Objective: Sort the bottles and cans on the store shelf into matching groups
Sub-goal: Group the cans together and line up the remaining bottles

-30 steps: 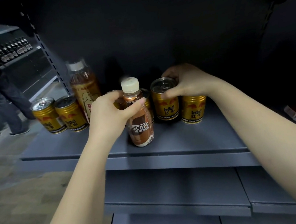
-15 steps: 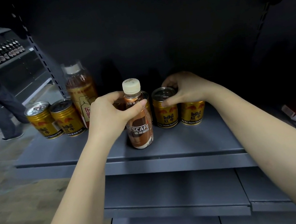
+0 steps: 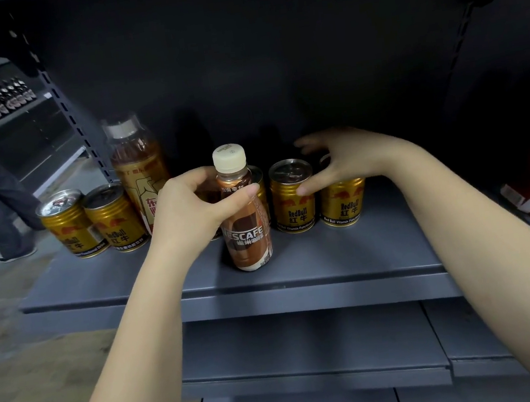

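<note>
Coffee bottle (image 3: 245, 217), near the shelf (image 3: 332, 259) front at centre, is gripped at its shoulder by the left hand (image 3: 187, 211); smooth plastic, judged light but top-heavy. Right hand (image 3: 349, 159) is spread, ungripped, over two right cans (image 3: 292, 197). Counted: four full cans, one partly hidden, one tea bottle (image 3: 138, 170).

The brown bottle (image 3: 245, 223) reads "NESCAFE"; the gold cans (image 3: 294, 210) just right of it read "RedBull" and "Red Bull Vitamin Functional".

Two bare forearms, no sleeves, both hands (image 3: 349, 159) ungloved, no rings/watch
</note>
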